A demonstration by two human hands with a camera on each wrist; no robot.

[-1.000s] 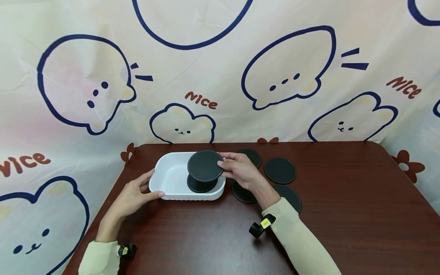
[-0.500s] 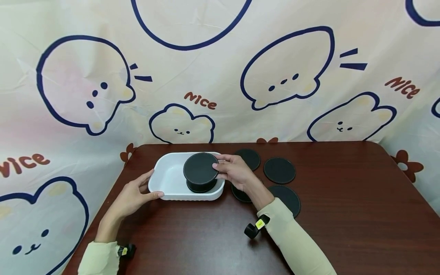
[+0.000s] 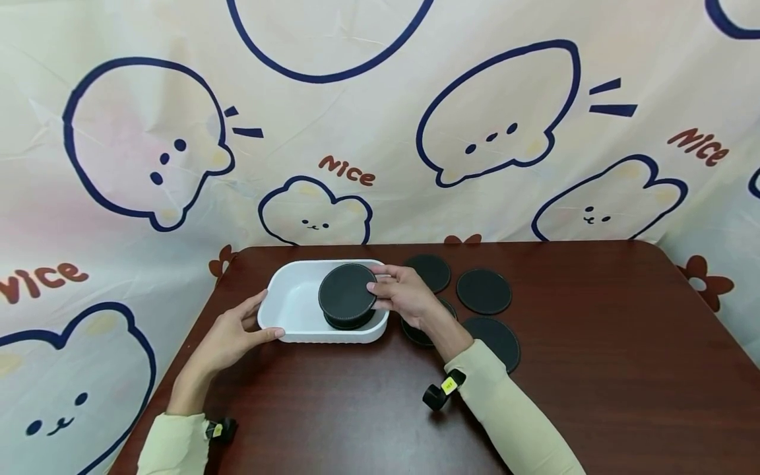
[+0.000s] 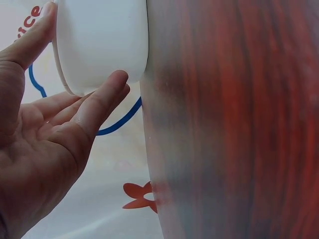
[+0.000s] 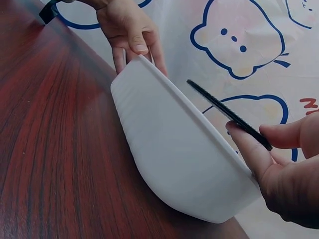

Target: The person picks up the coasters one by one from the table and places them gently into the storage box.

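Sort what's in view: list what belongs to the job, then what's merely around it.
Part of the job:
Thin, round, black leather-look disc, pinched by the right grip
White, rounded oblong, plastic-looking tray
Matching black disc within
Probably four loose matching discs

Merely around:
Dark-brown wood-grain table
Cream patterned cloth backdrop
Black wrist-worn devices

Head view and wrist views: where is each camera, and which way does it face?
Head: worn on the head, facing forward and down at the white tray and table; left hand, right hand and sleeves show.
Left wrist: worn there, facing the tray's end; only the left hand shows.
Right wrist: worn there, facing the tray's outer side; both hands show.
Shared: head and right wrist show the black disc the right hand pinches.
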